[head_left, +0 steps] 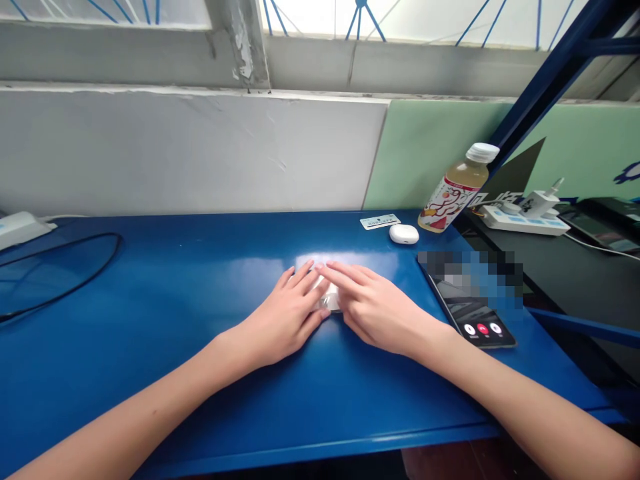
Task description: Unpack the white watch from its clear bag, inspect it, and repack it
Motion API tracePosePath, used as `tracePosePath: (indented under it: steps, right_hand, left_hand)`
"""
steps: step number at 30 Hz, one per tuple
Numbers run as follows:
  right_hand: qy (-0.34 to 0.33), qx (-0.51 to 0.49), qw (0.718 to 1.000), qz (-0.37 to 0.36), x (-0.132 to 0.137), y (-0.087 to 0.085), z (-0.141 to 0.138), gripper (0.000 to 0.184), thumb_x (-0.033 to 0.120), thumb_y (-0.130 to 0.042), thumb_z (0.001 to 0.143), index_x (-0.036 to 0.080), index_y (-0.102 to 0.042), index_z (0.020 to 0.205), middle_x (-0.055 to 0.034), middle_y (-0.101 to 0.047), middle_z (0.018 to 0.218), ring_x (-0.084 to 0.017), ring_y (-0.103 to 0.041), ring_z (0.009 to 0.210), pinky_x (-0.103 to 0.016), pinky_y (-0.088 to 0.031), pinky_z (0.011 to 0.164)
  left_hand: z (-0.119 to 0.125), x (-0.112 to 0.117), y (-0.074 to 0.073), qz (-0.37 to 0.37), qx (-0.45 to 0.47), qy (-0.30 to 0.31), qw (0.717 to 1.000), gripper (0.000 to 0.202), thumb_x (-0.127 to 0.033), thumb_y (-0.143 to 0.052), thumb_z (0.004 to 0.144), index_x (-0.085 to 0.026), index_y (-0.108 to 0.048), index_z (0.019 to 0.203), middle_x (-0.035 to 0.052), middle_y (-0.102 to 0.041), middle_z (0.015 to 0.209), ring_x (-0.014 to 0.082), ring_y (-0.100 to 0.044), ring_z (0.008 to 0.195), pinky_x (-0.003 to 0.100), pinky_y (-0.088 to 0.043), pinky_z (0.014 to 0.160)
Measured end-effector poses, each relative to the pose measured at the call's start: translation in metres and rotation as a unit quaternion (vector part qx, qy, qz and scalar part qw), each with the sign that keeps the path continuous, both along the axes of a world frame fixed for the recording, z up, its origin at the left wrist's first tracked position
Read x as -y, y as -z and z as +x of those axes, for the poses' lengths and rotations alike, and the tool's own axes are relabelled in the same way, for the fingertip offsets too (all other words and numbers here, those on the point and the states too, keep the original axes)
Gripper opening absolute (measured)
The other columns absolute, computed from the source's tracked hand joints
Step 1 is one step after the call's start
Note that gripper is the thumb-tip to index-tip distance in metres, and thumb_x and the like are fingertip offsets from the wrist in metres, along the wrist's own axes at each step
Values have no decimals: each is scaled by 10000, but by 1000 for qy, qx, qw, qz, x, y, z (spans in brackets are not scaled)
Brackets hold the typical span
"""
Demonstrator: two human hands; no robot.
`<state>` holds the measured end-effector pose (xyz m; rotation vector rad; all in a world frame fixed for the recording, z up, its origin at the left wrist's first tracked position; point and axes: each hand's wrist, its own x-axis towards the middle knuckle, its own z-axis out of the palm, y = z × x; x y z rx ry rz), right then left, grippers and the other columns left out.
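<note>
A small white thing [331, 298] with a shiny, clear-looking lower edge lies on the blue desk [165, 313]. Its kind cannot be made out, since both hands cover most of it. From the left, my left hand [291, 310] rests on it, fingers stretched out and slightly apart, thumb along its near edge. Over its right side is my right hand [373, 303], index finger extended and the other fingers curled in against it. The fingertips of the two hands meet at its far edge.
Right of my hands lies a phone [467, 307]. Behind stand a white earbud case [404, 234], a small card [380, 221] and a drink bottle [453, 193]. A power strip [525, 220] sits beyond the blue post. A black cable [90, 277] loops at left.
</note>
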<state>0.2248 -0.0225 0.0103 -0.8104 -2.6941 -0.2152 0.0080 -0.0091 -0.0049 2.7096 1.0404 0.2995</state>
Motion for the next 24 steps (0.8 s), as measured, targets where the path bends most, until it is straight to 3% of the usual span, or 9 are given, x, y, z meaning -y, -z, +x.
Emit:
tracePosePath:
  steps: [4,11,18,21,24]
  right_hand:
    - [68,-103,990,-62,-5,7,12,256,149,-472,941,110,-717,1000,-220,-579,1381,-323,-556,1272,-518,-514,1008]
    - [128,-86,986,-62,-11,15,17,364,25,-474,887,115,-609,1213,-187,-603,1351,-298,-586,1223,-465,-524,982]
    - [128,-127,981,-75,-11,10,19,374,73,-490,912,180,-611,1249,-123,-658,1284,-269,-614,1157,-448,-532,966]
    - [108,-204,968,-97,-13,5,23,292,133,-527,935,202,-659,1185,-101,-685,1206,-242,-646,1080,-407,-544,927]
    - [78,-317,936,-130,-14,-2,24,193,215,-608,923,222,-705,1089,-75,-699,1076,-212,-669,953,-376,-560,849]
  left_hand:
    - [-3,-2,3,-8,13,-32,999,524,-416,-431,1025,-223,-372,1509,171,-273,1604,394,-154,1495,626,-275,1142]
    - [-2,-5,2,2,1,-11,1000,512,-380,-418,1035,-178,-368,1503,193,-397,1524,349,-227,1486,586,-261,1167]
    - [-6,-8,-1,5,55,10,998,474,-347,-407,1040,-210,-360,1491,170,-421,1493,330,-327,1439,566,-329,1143]
    - [-6,-5,-9,-34,109,28,993,480,-356,-372,1052,-248,-310,1515,130,-407,1513,297,-369,1417,490,-375,1136]
    - [-5,-1,-17,-96,175,50,979,467,-369,-332,1063,-276,-298,1519,87,-430,1511,271,-426,1375,438,-391,1130]
